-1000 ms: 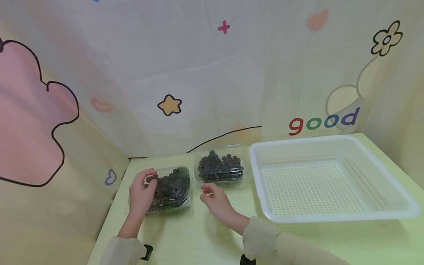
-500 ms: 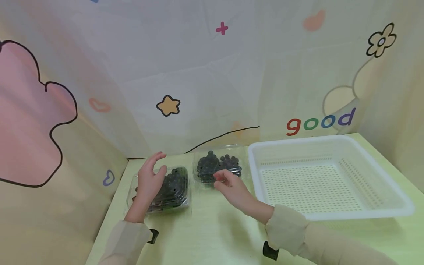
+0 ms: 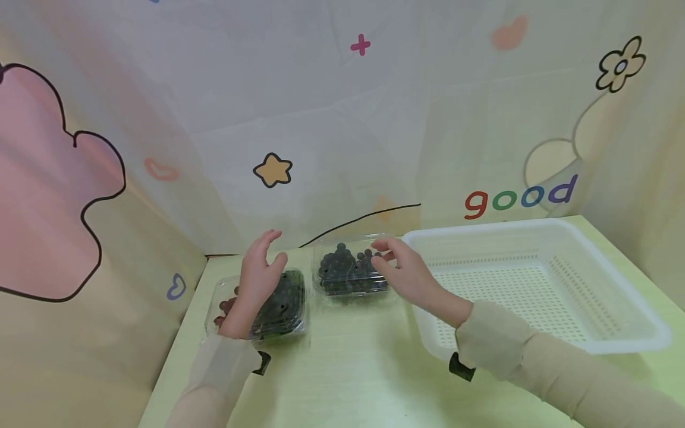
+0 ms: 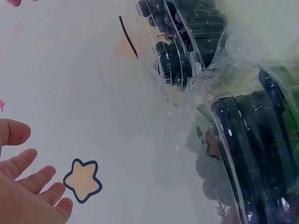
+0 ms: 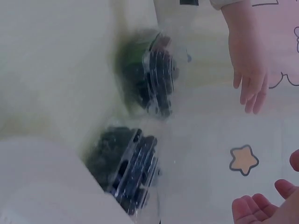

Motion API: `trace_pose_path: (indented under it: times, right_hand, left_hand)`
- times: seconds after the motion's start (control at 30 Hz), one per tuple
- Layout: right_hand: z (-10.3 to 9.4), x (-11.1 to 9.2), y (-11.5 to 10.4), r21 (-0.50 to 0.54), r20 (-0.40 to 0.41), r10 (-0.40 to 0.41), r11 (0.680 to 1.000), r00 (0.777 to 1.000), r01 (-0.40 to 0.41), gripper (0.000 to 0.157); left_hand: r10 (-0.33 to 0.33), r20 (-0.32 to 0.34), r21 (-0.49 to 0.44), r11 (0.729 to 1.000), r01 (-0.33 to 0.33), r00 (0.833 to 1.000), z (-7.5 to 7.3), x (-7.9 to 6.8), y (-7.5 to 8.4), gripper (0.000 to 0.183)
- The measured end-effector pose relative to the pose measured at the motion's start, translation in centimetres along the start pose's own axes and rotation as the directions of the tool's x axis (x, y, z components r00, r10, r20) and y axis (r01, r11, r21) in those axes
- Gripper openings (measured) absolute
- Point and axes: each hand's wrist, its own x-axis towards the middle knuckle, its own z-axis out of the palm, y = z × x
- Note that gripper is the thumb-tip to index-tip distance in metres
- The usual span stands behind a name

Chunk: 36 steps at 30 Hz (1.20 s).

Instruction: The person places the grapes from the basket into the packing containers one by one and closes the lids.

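Above the left clear plastic box of dark grapes (image 3: 283, 303), my left hand (image 3: 257, 276) hovers with fingers relaxed and thumb apart. It holds nothing, and my forearm hides part of that box. My right hand (image 3: 409, 273) floats between the second clear box of dark grapes (image 3: 348, 276) and the white basket (image 3: 599, 345), with its fingers loosely bent and nothing in them. The left wrist view has the fingers of my left hand (image 4: 32, 186) spread, away from both boxes. Both hands, including my right hand (image 5: 268, 210), appear apart from the boxes in the right wrist view.
The basket has a perforated floor (image 3: 497, 303) and stands on the right of the pale yellow-green table (image 3: 348, 380). A printed curtain (image 3: 332, 131) encloses the back and sides. The two boxes stand close together at the table's left and back.
My left hand has drawn up off the grapes in the left box, its fingers opening out. My right hand has moved right and away from me, past the front of the second box.
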Motion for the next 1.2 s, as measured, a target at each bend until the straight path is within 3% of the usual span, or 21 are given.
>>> trace_pose_path:
  times: [0.23, 0.53, 0.9, 1.07, 1.2]
  right_hand:
    - [-3.6, 1.7, 1.2, -0.224, -0.090, -0.024, 0.975, 0.996, 0.003, 0.036]
    - [-7.6, 2.6, 3.7, -0.491, -0.182, -0.024, 0.868, 0.983, -0.069, 0.037]
    - [-10.8, 3.0, 7.0, -0.665, -0.258, -0.077, 0.737, 0.963, -0.119, 0.039]
    - [-12.1, 3.1, 8.7, -0.686, -0.274, -0.075, 0.714, 0.959, -0.141, 0.044]
    - [-13.2, 3.2, 10.0, -0.697, -0.269, -0.028, 0.696, 0.963, -0.175, 0.052]
  left_hand:
    - [-0.002, 0.066, 0.056, 0.998, -0.001, 0.998, 0.6, 1.2, 0.1, 0.050]
    - [-0.040, 0.122, 0.098, 0.995, 0.028, 0.992, 1.4, 2.4, -0.1, 0.057]
    - [-0.096, 0.112, 0.092, 0.992, 0.086, 0.989, 3.2, 3.6, -0.5, 0.058]
    - [-0.119, 0.131, 0.147, 0.984, 0.099, 0.984, 4.2, 4.3, -0.9, 0.060]
    - [-0.138, 0.148, 0.245, 0.964, 0.099, 0.979, 5.1, 4.6, -1.3, 0.061]
